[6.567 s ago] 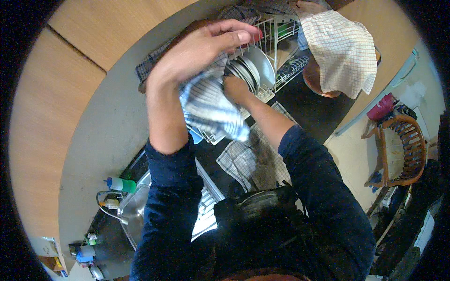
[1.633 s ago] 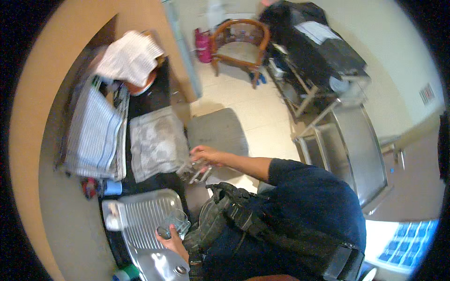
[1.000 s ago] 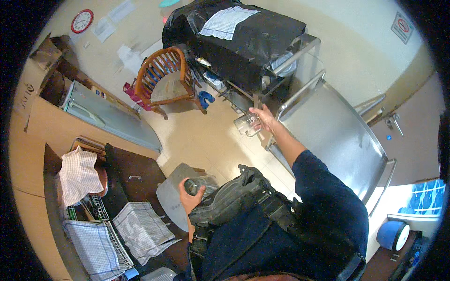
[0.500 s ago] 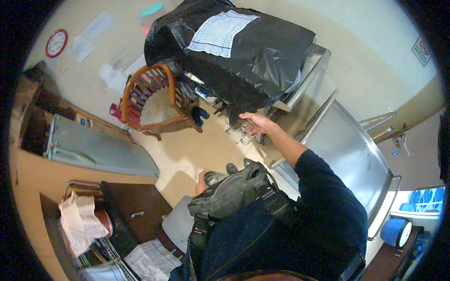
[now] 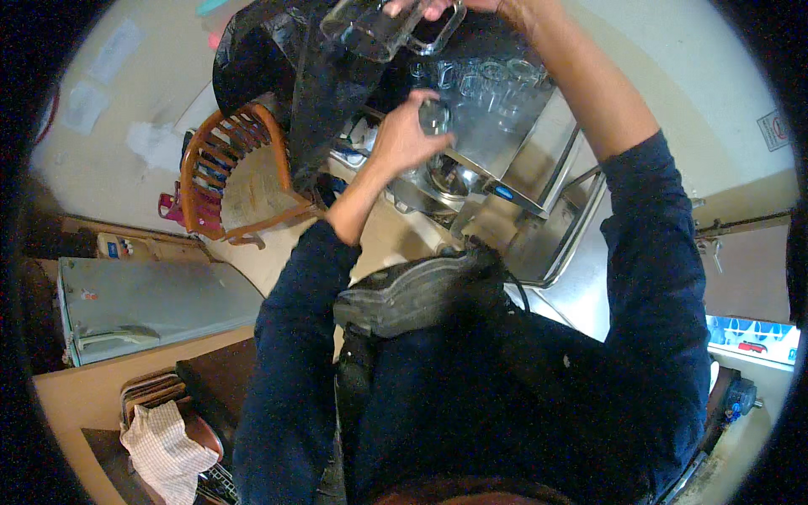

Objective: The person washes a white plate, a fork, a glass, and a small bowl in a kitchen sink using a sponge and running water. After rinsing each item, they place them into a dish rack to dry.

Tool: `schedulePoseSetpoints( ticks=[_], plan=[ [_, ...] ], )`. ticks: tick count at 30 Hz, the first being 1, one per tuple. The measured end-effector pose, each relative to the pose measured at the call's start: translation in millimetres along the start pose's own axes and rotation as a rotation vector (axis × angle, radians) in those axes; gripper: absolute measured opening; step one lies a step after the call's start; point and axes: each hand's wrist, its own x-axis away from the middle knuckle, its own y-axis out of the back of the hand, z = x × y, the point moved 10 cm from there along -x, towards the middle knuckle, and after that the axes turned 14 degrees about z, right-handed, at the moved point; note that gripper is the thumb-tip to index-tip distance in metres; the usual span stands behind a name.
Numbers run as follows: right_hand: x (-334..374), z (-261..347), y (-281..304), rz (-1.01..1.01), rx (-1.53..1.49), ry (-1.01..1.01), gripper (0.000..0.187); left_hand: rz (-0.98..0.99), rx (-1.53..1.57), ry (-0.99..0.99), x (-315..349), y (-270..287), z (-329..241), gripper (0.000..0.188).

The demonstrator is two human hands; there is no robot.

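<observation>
At the top edge my right hand (image 5: 429, 8) is closed on a clear glass mug (image 5: 366, 29); the mug is tilted and its handle points right. Lower and to the left, my left hand (image 5: 408, 139) has its fingers curved round a small clear drinking glass (image 5: 435, 118). That hand is just in front of a metal surface (image 5: 488, 139), where several upturned-looking clear glasses (image 5: 497, 76) stand in rows. A black plastic sheet (image 5: 324, 93) hangs in folds left of the glasses. The right hand's palm is cut off by the frame.
Below the glasses is a shelf with a shiny metal bowl (image 5: 450, 177). A wooden armchair (image 5: 244, 172) stands at the left, a grey fridge (image 5: 160, 299) lower left. A steel table (image 5: 581, 278) is at the right. My dark waist bag (image 5: 412, 295) juts out in front.
Both hands have moved up and forward, the right with its mug, the left with its glass. The black sheet is now pulled aside, baring the glasses, and my view has shifted nearer.
</observation>
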Motion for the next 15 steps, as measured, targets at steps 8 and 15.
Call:
schedulePoseSetpoints(
  ticks=[8,15],
  plan=[
    [2,3,27,-0.026,-0.042,-0.019,0.035,0.033,0.058,0.359,-109,-5,124,0.076],
    [9,-12,48,-0.026,-0.097,-0.026,0.040,-0.046,0.072,0.420,-154,-35,171,0.087]
  ],
)
